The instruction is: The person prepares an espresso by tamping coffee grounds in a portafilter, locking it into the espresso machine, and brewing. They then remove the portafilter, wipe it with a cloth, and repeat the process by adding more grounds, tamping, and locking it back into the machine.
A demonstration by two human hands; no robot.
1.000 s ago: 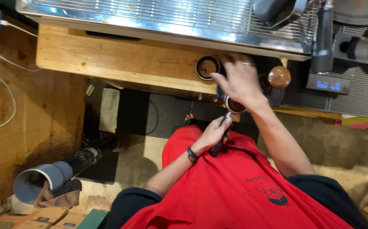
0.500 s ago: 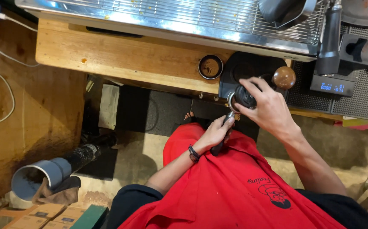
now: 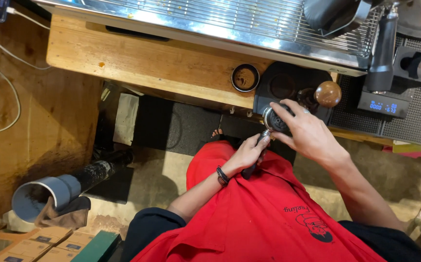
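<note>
Presently the left hand (image 3: 247,154) grips the portafilter (image 3: 272,120) handle. Right hand (image 3: 303,132) fingers close over its basket, beside the wooden-knobbed tamper (image 3: 327,94) on the counter (image 3: 152,63); tamping appears outstanding.

Apron (image 3: 268,218): bright red, black print at four o'clock.
Portafilter (image 3: 272,119): silver basket, black handle.
Tamper knob (image 3: 328,93): glossy brown.
Counter (image 3: 137,63): warm honey wood.
Pipe (image 3: 40,196): grey, at eight o'clock.
Scale (image 3: 382,104): black, blue digits.

Left hand (image 3: 247,154) clenched in a tight grip, right hand (image 3: 306,133) cupped (fingers curled).
</note>
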